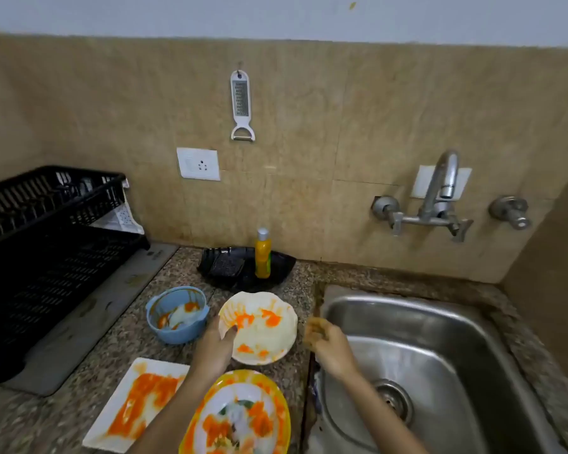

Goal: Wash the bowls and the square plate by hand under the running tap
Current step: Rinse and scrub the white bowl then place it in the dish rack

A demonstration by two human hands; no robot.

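Note:
A white bowl (pixel 263 329) smeared with orange sauce is tilted above the granite counter; my left hand (pixel 217 342) grips its left rim, thumb inside. My right hand (pixel 325 342) hovers at the sink's left edge, blurred, fingers loosely curled and holding nothing. A blue bowl (pixel 177 314) with orange residue stands to the left. A white square plate (pixel 135 404) streaked with orange lies at the front left. A yellow-rimmed bowl (pixel 236 417) with food scraps sits at the front centre. No water shows at the wall tap (pixel 440 191).
The steel sink (pixel 440 355) fills the right side. A black dish rack (pixel 46 231) stands on a grey drain mat at the left. A yellow soap bottle (pixel 263 253) and a scrubber rest on a black tray by the wall. A grater hangs above.

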